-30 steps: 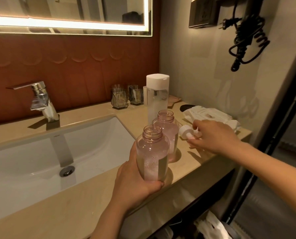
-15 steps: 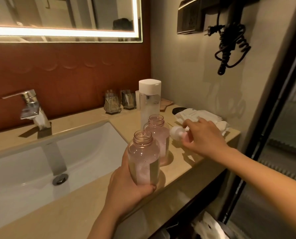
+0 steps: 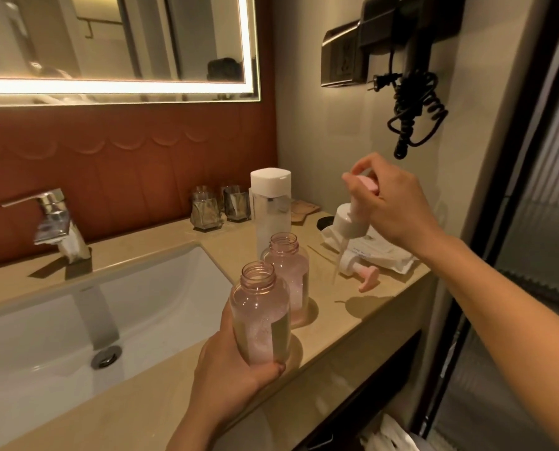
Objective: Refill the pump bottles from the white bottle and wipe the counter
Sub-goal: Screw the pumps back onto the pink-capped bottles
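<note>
My left hand (image 3: 229, 369) grips the near pink pump bottle (image 3: 261, 315), open-necked and upright on the beige counter (image 3: 346, 330). A second open pink bottle (image 3: 286, 278) stands just behind it. My right hand (image 3: 392, 203) holds a pump head (image 3: 353, 222) by its pink top, lifted above the counter with its tube hanging down. Another pump head (image 3: 359, 271) lies on the counter to the right. The tall white bottle (image 3: 270, 209), capped, stands behind the two pink ones.
A white sink (image 3: 86, 314) with a chrome faucet (image 3: 56, 222) fills the left. Two glass tumblers (image 3: 221, 206) stand by the red wall. A white packet or cloth (image 3: 382, 252) lies at the counter's right end. A hair dryer with a coiled cord (image 3: 411, 109) hangs above.
My right hand has picked a pump head up off the counter and raised it. My left hand has stayed round the near bottle.
</note>
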`<move>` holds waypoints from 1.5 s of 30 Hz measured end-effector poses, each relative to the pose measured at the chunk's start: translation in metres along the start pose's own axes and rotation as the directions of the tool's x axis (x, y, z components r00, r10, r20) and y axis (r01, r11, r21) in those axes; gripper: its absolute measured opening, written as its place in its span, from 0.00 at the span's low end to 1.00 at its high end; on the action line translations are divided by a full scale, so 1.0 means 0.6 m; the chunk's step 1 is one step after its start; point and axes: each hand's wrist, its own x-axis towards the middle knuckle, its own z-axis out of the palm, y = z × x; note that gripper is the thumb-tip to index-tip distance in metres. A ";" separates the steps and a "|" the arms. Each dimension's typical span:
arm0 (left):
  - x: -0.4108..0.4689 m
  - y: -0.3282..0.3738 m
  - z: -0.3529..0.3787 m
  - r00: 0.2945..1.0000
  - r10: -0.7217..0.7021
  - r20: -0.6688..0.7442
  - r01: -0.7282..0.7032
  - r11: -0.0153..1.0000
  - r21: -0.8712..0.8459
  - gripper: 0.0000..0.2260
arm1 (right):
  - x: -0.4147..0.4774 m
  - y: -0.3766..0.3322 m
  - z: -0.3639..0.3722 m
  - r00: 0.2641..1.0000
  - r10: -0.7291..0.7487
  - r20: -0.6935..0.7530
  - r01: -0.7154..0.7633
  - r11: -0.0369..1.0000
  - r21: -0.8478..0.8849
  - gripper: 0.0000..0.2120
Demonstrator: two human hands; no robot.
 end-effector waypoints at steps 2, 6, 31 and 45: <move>-0.001 0.001 -0.001 1.000 -0.001 -0.006 0.001 1.000 -0.009 0.45 | 0.016 -0.011 -0.011 0.997 0.013 -0.072 -0.009 0.998 0.057 0.15; -0.002 0.003 0.000 1.000 0.007 -0.005 -0.007 1.000 -0.017 0.45 | 0.048 -0.038 -0.025 0.979 0.009 -0.202 0.014 0.994 0.111 0.19; -0.001 0.002 -0.002 1.000 0.004 0.008 -0.004 1.000 -0.002 0.47 | 0.041 -0.186 0.071 0.992 -0.123 0.036 0.094 0.888 0.450 0.12; 0.002 -0.004 -0.002 1.000 0.012 0.011 -0.012 1.000 0.005 0.43 | -0.010 -0.168 0.116 0.985 -0.071 0.159 -0.016 0.873 0.487 0.11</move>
